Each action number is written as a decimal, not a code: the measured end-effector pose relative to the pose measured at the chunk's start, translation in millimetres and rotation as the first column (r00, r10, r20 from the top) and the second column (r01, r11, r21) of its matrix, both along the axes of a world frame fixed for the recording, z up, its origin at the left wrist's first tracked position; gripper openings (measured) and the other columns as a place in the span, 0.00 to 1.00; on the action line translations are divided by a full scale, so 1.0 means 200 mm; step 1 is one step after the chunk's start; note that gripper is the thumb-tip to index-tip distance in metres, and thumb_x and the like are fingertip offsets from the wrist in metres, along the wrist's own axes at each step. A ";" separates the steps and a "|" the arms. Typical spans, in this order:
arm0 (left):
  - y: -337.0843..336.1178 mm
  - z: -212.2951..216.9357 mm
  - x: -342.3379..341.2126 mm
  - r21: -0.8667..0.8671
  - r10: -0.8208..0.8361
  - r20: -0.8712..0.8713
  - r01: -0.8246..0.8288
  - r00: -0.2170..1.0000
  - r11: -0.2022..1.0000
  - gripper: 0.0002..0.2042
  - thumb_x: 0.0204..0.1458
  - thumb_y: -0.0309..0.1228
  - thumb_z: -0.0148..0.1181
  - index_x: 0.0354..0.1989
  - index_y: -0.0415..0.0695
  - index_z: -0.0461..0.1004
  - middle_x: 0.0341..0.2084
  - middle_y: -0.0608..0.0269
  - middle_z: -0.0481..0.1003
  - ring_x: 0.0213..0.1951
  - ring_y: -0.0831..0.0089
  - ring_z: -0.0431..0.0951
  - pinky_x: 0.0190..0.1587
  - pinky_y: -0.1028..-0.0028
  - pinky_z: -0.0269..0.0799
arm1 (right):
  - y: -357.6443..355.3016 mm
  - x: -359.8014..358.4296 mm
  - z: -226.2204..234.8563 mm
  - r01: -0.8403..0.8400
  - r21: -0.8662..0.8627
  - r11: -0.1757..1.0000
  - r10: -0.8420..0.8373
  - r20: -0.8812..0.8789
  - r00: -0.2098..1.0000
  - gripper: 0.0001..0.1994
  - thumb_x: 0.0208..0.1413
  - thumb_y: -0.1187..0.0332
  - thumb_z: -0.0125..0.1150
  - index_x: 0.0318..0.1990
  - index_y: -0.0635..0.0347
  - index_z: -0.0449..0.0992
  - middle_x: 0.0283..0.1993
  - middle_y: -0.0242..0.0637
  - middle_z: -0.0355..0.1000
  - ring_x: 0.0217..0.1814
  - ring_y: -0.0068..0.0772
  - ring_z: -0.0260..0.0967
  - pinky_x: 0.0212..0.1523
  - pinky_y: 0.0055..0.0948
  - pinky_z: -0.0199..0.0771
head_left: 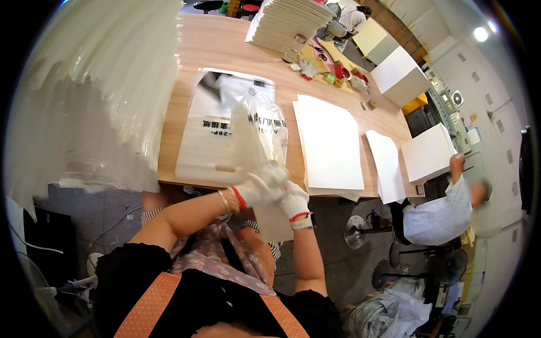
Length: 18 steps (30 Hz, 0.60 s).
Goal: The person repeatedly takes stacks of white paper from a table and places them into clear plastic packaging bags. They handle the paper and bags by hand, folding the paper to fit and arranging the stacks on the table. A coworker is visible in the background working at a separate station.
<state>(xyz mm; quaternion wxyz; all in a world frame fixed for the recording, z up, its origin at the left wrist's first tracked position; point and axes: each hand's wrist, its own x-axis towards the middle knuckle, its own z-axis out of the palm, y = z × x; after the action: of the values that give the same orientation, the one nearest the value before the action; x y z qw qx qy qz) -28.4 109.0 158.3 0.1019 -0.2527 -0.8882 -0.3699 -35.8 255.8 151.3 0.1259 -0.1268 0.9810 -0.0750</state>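
Left hand (256, 190) and right hand (293, 201), both in white gloves, grip a clear plastic bag (262, 132) holding white sheets, raised at the table's (225, 50) near edge. A stack of white sheets (329, 143) lies just right.

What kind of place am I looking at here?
Probably a small paper-packing workshop: a long wooden table carries stacks of white sheets, gloved hands handle a clear plastic bag, and another person sits nearby.
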 end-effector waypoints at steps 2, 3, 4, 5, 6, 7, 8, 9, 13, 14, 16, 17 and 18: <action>-0.20 -0.18 -0.12 0.133 0.115 0.115 -0.130 0.987 0.983 0.09 0.43 0.29 0.56 0.33 0.40 0.70 0.32 0.53 0.72 0.32 0.60 0.72 0.37 0.64 0.71 | -0.11 -0.08 0.02 0.152 -0.204 0.967 -0.157 -0.005 0.988 0.26 0.53 0.53 0.54 0.54 0.61 0.65 0.44 0.48 0.72 0.46 0.47 0.71 0.44 0.38 0.71; -0.27 -0.31 -0.17 0.236 0.157 0.169 -0.195 0.973 0.952 0.11 0.43 0.28 0.56 0.36 0.40 0.70 0.31 0.52 0.71 0.31 0.60 0.72 0.35 0.64 0.71 | -0.14 -0.11 -0.01 0.165 -0.309 0.937 -0.221 -0.157 0.963 0.28 0.53 0.52 0.53 0.56 0.61 0.62 0.46 0.50 0.71 0.49 0.48 0.70 0.47 0.38 0.69; -0.34 -0.45 -0.22 0.334 0.201 0.224 -0.269 0.953 0.903 0.13 0.42 0.27 0.56 0.39 0.41 0.71 0.31 0.51 0.71 0.30 0.60 0.72 0.33 0.64 0.71 | -0.19 -0.15 -0.11 0.154 -0.413 0.898 -0.287 -0.282 0.915 0.30 0.54 0.51 0.52 0.58 0.61 0.59 0.48 0.51 0.70 0.52 0.49 0.68 0.49 0.38 0.67; -0.38 -0.35 -0.18 0.131 0.281 0.088 -0.291 0.956 0.948 0.15 0.43 0.27 0.56 0.42 0.41 0.70 0.32 0.50 0.71 0.30 0.61 0.72 0.33 0.65 0.71 | -0.17 -0.19 -0.21 0.151 -0.508 0.848 -0.383 -0.390 0.838 0.31 0.55 0.50 0.51 0.61 0.61 0.57 0.50 0.53 0.69 0.54 0.49 0.66 0.52 0.39 0.66; -0.41 -0.25 -0.15 -0.072 0.322 -0.075 -0.327 0.944 0.942 0.17 0.43 0.27 0.56 0.44 0.41 0.70 0.32 0.50 0.70 0.30 0.61 0.72 0.34 0.65 0.71 | -0.15 -0.26 -0.30 0.241 -0.466 0.851 -0.410 -0.304 0.860 0.33 0.55 0.49 0.51 0.62 0.60 0.55 0.50 0.54 0.69 0.53 0.50 0.67 0.51 0.39 0.66; -0.42 -0.22 -0.12 -0.168 0.237 -0.021 -0.237 0.971 0.957 0.17 0.44 0.28 0.54 0.45 0.42 0.70 0.35 0.49 0.70 0.34 0.59 0.73 0.36 0.64 0.72 | -0.14 -0.37 -0.40 0.310 -0.429 0.849 -0.432 -0.224 0.874 0.34 0.54 0.49 0.50 0.63 0.60 0.53 0.49 0.54 0.69 0.51 0.51 0.67 0.50 0.40 0.67; -0.44 -0.23 -0.10 -0.245 0.210 -0.007 -0.205 0.978 0.948 0.17 0.43 0.28 0.54 0.45 0.42 0.70 0.36 0.50 0.70 0.35 0.59 0.73 0.36 0.64 0.72 | -0.17 -0.46 -0.39 0.362 -0.386 0.849 -0.444 -0.147 0.884 0.35 0.54 0.48 0.50 0.64 0.59 0.51 0.49 0.55 0.69 0.50 0.52 0.68 0.50 0.41 0.68; -0.47 -0.26 -0.09 -0.321 0.185 0.009 -0.172 0.983 0.931 0.17 0.43 0.28 0.53 0.46 0.42 0.70 0.37 0.50 0.70 0.36 0.58 0.74 0.37 0.64 0.72 | -0.18 -0.51 -0.39 0.376 -0.295 0.878 -0.415 -0.079 0.907 0.34 0.55 0.47 0.47 0.64 0.58 0.52 0.44 0.55 0.71 0.46 0.55 0.70 0.46 0.45 0.69; -0.46 -0.40 -0.14 -0.362 0.244 -0.105 -0.266 0.964 0.894 0.17 0.42 0.25 0.52 0.44 0.44 0.71 0.38 0.55 0.73 0.37 0.61 0.74 0.39 0.66 0.73 | -0.36 -0.62 -0.24 0.179 -0.118 0.977 -0.202 -0.230 0.952 0.24 0.57 0.49 0.43 0.55 0.54 0.62 0.38 0.52 0.74 0.42 0.54 0.72 0.41 0.50 0.69; -0.42 -0.40 -0.17 -0.337 0.289 -0.078 -0.298 0.954 0.893 0.17 0.42 0.25 0.52 0.45 0.44 0.71 0.37 0.56 0.74 0.37 0.62 0.75 0.38 0.66 0.73 | -0.35 -0.66 -0.24 0.154 -0.111 0.982 -0.175 -0.227 0.958 0.23 0.56 0.50 0.44 0.53 0.54 0.64 0.39 0.52 0.74 0.42 0.54 0.72 0.41 0.49 0.70; -0.35 -0.41 -0.21 -0.330 0.335 -0.094 -0.347 0.937 0.878 0.16 0.43 0.27 0.54 0.44 0.45 0.71 0.35 0.56 0.74 0.36 0.65 0.75 0.35 0.66 0.74 | -0.34 -0.76 -0.24 0.076 -0.108 0.991 -0.099 -0.224 0.970 0.21 0.55 0.52 0.47 0.49 0.56 0.68 0.40 0.52 0.73 0.42 0.54 0.72 0.40 0.49 0.71; -0.35 -0.45 -0.20 -0.332 0.364 -0.101 -0.377 0.926 0.865 0.15 0.44 0.28 0.54 0.43 0.45 0.71 0.34 0.57 0.74 0.35 0.66 0.75 0.33 0.66 0.74 | -0.37 -0.76 -0.22 0.113 -0.132 0.985 -0.136 -0.185 0.973 0.19 0.55 0.54 0.47 0.47 0.57 0.69 0.39 0.53 0.73 0.42 0.55 0.72 0.40 0.49 0.71; -0.37 -0.51 -0.17 -0.291 0.351 -0.257 -0.418 0.901 0.861 0.16 0.45 0.29 0.55 0.46 0.45 0.70 0.33 0.56 0.74 0.34 0.68 0.74 0.32 0.67 0.74 | -0.38 -0.74 -0.20 0.151 -0.153 0.977 -0.173 -0.146 0.974 0.17 0.56 0.56 0.46 0.44 0.57 0.70 0.39 0.53 0.73 0.43 0.56 0.71 0.39 0.48 0.71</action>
<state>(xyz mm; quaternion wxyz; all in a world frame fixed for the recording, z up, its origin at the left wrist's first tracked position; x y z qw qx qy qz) -62.6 35.3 56.0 0.2154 -0.1184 -0.9565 -0.1572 -184.3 180.1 110.9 0.0316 -0.0603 0.9873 -0.1437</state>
